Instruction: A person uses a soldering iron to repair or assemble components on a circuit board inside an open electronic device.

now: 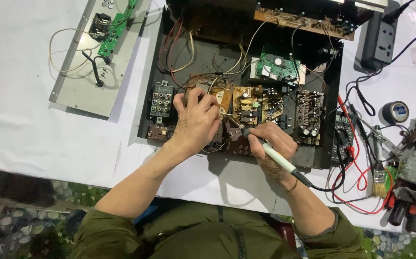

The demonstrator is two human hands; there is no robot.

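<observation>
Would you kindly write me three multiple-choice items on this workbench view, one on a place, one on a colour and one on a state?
1. Where does the paint brush lie?
A. right of the open chassis
B. on the grey metal panel
C. inside the chassis

2. What colour is the small round-topped circuit board near the chassis back?
A. blue
B. green
C. white

3. How is the soldering iron held?
A. lying loose on the cloth
B. gripped in the right hand, tip at the boards
C. gripped in the left hand

Answers: 1 A, it rests among the red leads at the right; 2 B, its surface is green; 3 B, the left hand presses the boards instead.
</observation>
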